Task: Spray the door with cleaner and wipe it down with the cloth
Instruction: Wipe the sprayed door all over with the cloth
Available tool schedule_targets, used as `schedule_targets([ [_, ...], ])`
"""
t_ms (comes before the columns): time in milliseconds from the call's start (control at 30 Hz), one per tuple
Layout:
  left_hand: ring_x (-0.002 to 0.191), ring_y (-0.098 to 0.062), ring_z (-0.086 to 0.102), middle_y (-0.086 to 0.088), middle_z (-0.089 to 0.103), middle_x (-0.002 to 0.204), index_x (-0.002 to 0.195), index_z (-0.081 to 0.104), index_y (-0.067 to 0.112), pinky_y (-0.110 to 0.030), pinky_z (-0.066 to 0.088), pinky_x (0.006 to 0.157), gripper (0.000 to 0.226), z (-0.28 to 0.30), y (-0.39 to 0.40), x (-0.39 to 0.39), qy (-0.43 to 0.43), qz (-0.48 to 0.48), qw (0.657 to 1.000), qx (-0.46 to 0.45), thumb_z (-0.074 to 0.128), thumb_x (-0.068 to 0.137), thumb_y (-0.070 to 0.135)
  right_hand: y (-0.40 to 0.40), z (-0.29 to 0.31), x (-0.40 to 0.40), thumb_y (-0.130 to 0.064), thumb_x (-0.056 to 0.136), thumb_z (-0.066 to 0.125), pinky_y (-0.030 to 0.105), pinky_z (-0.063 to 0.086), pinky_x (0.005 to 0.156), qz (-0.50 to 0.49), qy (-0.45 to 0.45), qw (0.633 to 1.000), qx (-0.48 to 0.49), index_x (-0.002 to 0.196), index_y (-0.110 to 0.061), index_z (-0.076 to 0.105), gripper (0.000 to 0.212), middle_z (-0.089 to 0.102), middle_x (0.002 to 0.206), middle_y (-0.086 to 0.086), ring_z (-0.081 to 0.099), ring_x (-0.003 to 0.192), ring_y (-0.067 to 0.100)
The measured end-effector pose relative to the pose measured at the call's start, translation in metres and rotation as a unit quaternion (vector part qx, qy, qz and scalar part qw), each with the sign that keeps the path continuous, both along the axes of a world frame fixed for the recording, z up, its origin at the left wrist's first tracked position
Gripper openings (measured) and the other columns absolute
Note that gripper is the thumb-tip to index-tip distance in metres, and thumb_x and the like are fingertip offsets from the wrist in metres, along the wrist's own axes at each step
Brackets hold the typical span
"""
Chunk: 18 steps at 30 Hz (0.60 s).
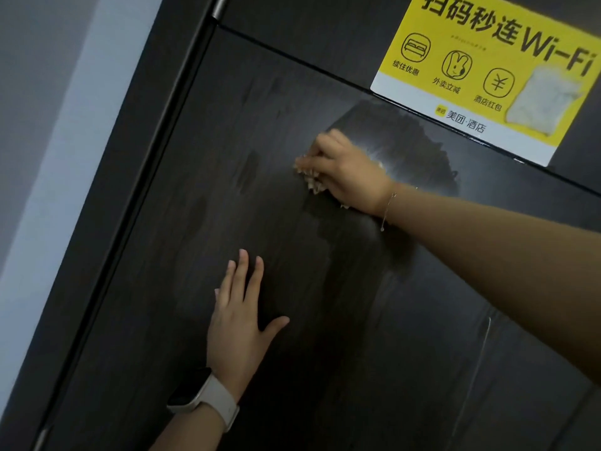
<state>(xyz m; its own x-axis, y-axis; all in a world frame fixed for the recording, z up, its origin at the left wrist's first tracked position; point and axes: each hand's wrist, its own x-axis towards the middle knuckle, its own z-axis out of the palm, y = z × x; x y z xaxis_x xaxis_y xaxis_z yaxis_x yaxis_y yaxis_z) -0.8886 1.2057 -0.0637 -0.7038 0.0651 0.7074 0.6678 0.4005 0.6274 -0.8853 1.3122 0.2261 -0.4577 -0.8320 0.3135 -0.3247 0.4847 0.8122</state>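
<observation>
Just below the yellow sticker (481, 70), the right hand (344, 170) bunches the cloth (312, 183) against the door (292, 92); the left hand (240, 317) presses spread flat. Wiping higher could snag and peel the sticker's edge.

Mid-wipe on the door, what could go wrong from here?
1. The right hand wipes with the cloth just below the yellow Wi-Fi sticker; an upward stroke may wet it or lift its edge.
2. The left hand lies flat on the door, likely leaving prints on the panel.
3. Streaks show on the door at left; only a little cloth shows past the fingers, so strokes cover little and may miss patches.
</observation>
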Motion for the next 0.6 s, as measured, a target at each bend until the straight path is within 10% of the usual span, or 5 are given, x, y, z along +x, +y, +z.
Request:
schedule_targets([
  [233,0.150,-0.014,-0.007,0.014,-0.014,0.162,0.155,0.002,0.032,-0.053,0.037,0.111,0.104,-0.002,0.003,-0.003,0.007,0.019,1.000,0.003,0.065,0.077,0.060,-0.016,0.012,-0.015,-0.004,0.090,0.056,0.019,0.028,0.077,0.055,0.165,0.952,-0.252,0.106,0.001,0.072,0.022,0.057,0.091,0.023,0.053,0.088,0.038],
  [600,0.148,-0.013,-0.013,0.012,-0.019,0.161,0.155,0.005,0.031,-0.056,0.019,0.119,0.096,-0.003,-0.009,-0.001,0.012,-0.030,0.999,-0.027,0.067,0.084,0.046,0.070,-0.155,0.074,-0.004,0.087,0.054,0.036,0.053,0.082,-0.045,-0.089,0.995,0.007,0.131,0.000,0.059,0.044,0.059,0.113,0.014,0.045,0.103,0.026],
])
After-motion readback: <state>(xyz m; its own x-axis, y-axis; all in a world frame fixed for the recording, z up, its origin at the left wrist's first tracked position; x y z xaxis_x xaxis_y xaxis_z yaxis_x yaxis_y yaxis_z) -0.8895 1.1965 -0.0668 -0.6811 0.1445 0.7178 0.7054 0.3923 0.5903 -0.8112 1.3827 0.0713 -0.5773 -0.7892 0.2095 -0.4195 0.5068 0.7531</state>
